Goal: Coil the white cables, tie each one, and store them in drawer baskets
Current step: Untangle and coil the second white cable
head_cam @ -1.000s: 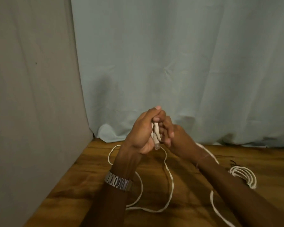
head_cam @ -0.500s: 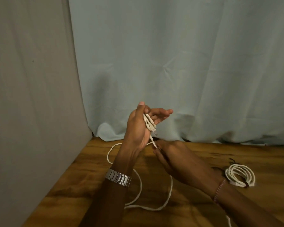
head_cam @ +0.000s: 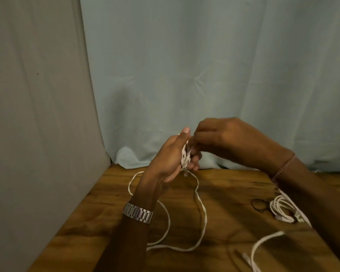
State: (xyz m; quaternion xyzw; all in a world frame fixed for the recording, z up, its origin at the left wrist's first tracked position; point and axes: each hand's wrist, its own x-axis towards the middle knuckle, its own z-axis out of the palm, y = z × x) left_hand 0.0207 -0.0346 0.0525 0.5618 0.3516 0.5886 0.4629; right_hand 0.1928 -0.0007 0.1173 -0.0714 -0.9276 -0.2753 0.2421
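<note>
Curtain (head_cam: 204, 65): pale blue cloth is hanging behind the surface, its hem bunching on the far edge.
Wall (head_cam: 33, 114): a grey panel is standing on the left, meeting the curtain at the corner.
Surface (head_cam: 230, 195): brown wood is carrying the loose cable, the bundle and the band.
Right hand (head_cam: 222, 138): it is reaching in from the right above the surface, fingers curling and pinching the cable at the left hand's fingertips; a bead bracelet (head_cam: 283, 167) is sitting on the wrist.
Left hand (head_cam: 167, 160): it is being held upright, fingers closing round several turns of cable lying across the palm; a metal watch (head_cam: 138, 213) is circling the wrist.
Cable (head_cam: 202, 213): white; part is gathering in the left hand, and the rest is hanging down and looping over the surface below both hands.
Bundle (head_cam: 283, 211): a coiled white cable is lying on the surface to the right, partly hidden by the right forearm.
Second cable (head_cam: 261, 242): a loose white length is curving along the near right of the surface.
Band (head_cam: 258, 205): a thin dark loop is lying just left of the bundle.
</note>
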